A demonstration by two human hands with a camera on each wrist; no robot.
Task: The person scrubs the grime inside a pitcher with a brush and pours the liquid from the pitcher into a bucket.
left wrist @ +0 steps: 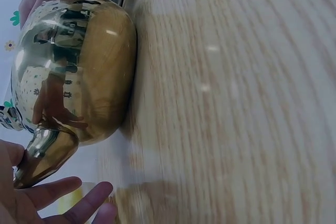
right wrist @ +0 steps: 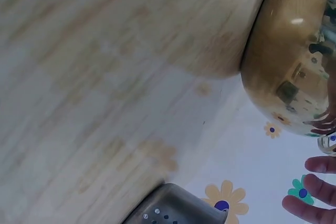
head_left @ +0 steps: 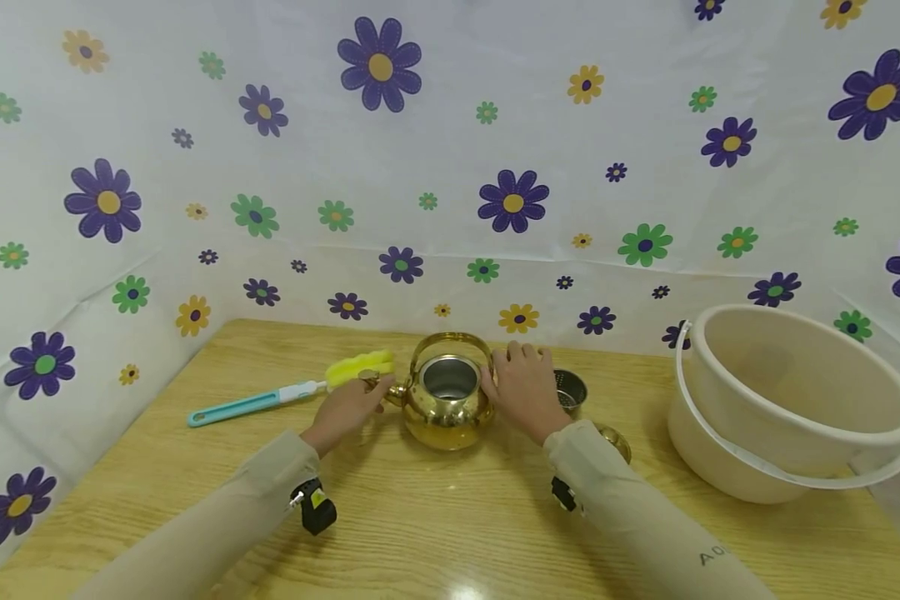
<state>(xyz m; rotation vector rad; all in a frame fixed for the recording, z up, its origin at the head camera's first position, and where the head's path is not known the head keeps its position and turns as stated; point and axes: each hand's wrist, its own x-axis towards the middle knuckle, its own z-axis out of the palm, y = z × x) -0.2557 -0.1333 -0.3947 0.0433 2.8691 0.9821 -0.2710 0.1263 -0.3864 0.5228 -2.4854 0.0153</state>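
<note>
A shiny gold teapot (head_left: pixel 447 425) stands upright on the wooden table, lidless, its silvery inside showing and its arched handle (head_left: pixel 453 337) raised. My left hand (head_left: pixel 351 410) holds the spout (left wrist: pixel 50 153) between thumb and index finger, while the other fingers (left wrist: pixel 89 200) spread out below it. On the opposite side my right hand (head_left: pixel 527 387) rests against the teapot near the rim and handle base, fingers (right wrist: pixel 315 213) fairly straight. Just beyond that hand sits a perforated metal strainer (head_left: pixel 572 390). A gold lid (head_left: pixel 615 440) lies partly hidden behind the right forearm.
To the left lies a brush with a turquoise handle (head_left: pixel 243 407) and yellow head (head_left: pixel 360 367). A large cream bucket (head_left: pixel 720 450) with a white handle stands at the right. Flower-patterned sheeting (head_left: pixel 450 150) rises behind the wooden table (head_left: pixel 435 533).
</note>
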